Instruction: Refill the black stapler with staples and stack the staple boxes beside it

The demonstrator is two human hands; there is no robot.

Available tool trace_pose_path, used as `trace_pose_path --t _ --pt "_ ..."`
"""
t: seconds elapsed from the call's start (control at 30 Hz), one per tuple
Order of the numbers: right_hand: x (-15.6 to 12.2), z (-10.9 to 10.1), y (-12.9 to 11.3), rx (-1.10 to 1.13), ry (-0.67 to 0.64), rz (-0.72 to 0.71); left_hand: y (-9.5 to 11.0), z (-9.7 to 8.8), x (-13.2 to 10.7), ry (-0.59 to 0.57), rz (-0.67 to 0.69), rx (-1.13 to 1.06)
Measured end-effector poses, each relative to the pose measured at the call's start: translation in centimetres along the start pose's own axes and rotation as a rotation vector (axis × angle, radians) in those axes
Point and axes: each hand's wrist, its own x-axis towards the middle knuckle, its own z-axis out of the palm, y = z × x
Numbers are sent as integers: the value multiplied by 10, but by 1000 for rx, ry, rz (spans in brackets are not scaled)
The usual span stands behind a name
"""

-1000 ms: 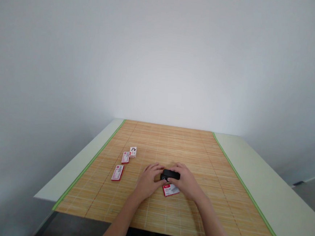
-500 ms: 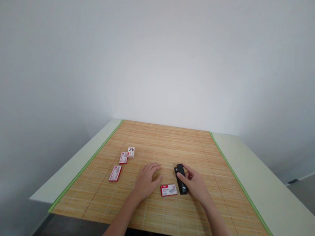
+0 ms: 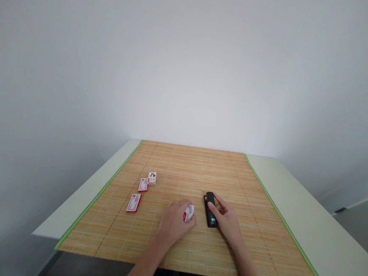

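Note:
My left hand (image 3: 175, 222) is closed around a small red-and-white box (image 3: 188, 213), whose printed end sticks out between thumb and fingers. To its right, a long black stapler (image 3: 210, 212) lies on the bamboo mat, pointing away from me. My right hand (image 3: 227, 220) grips the stapler from its right side, thumb on top and fingers at the far right edge. A short gap of mat separates the two hands.
On the left of the bamboo mat (image 3: 194, 164) lie two flat red-and-white boxes (image 3: 133, 203) and a small white box (image 3: 152, 177) with a dark picture, touching the farther flat one. Green edging borders the mat on a white table (image 3: 273, 175). A wall stands behind.
My left hand has moved slightly right and closed on the red-and-white box, picking it up from beside the stapler. My right hand stays on the stapler, which has turned slightly.

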Motion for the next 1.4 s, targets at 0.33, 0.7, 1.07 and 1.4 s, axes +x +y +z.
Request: trace_pose_path --t 0.33,0.7,1.07,1.4 --pt "-12 0 -7 26 -98 64 -20 -26 0 -195 11 -81" --pt "-18 18 -12 45 -150 34 -3 -8 7 -161 110 -2" --pt "-24 27 -16 48 -110 64 -6 -8 7 -143 119 -29" --pt "-28 25 -21 253 102 120 -26 -30 -13 44 -42 -138"
